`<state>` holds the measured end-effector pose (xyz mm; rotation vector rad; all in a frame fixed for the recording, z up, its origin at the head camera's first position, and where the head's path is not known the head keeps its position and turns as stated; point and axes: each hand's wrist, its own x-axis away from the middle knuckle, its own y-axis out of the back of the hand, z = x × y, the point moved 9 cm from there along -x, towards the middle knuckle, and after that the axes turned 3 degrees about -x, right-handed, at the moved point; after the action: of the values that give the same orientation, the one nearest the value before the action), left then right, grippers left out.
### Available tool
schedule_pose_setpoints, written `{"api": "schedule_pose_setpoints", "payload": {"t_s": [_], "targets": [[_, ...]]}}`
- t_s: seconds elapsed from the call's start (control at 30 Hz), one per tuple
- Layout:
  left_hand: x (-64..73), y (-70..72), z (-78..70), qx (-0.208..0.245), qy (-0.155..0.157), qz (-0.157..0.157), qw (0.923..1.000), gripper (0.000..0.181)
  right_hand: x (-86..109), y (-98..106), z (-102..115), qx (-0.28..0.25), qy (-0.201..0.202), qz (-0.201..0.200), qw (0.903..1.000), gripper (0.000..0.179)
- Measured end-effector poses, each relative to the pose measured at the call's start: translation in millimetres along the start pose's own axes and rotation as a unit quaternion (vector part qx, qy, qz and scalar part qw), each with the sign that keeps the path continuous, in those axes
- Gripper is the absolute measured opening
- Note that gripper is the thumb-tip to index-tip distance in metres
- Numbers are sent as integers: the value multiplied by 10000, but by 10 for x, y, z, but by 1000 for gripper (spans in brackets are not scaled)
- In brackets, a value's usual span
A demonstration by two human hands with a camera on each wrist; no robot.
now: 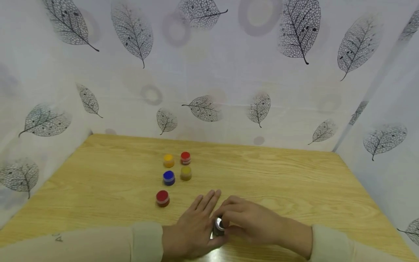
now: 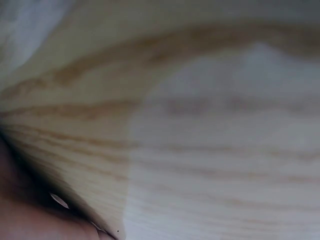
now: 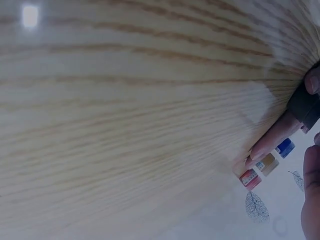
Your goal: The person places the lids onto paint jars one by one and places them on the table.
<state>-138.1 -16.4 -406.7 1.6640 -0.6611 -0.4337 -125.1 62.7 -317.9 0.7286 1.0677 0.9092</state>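
Observation:
A small black jar [image 1: 217, 230] with a bright, shiny patch at its top stands near the front of the wooden table. My right hand [image 1: 252, 222] pinches it from the right with curled fingers, partly covering it. Flat and palm down, my left hand [image 1: 193, 229] has straight fingers pointing away from me; its thumb passes close in front of the jar. In the right wrist view the black jar [image 3: 302, 105] shows between the two hands. Only a dim edge of the left hand [image 2: 35, 215] appears in the left wrist view.
Beyond the hands stand several small jars: dark red [image 1: 162, 198], blue [image 1: 168, 178], mustard yellow [image 1: 186, 173], orange-yellow [image 1: 168, 161] and bright red [image 1: 185, 158]. White leaf-print cloth [image 1: 229, 80] borders the wooden table [image 1: 278, 174] at the back and sides.

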Motion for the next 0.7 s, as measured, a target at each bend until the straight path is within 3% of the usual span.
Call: {"api": "schedule_pose_setpoints", "payload": {"t_s": [0.17,0.43,0.7], "targets": [[-18,-17,22,87,-21,163,9998,90,-17,-44,-24,5,-43,208,9998,21],[-35,-28,47,-42,-105,38,9999,89,-14,-104,-74,25,-148,380,9992,20],[-28,-26,81,-209,-61,89,9997,91,-48,-139,-46,349,40,371,9987,18]]}}
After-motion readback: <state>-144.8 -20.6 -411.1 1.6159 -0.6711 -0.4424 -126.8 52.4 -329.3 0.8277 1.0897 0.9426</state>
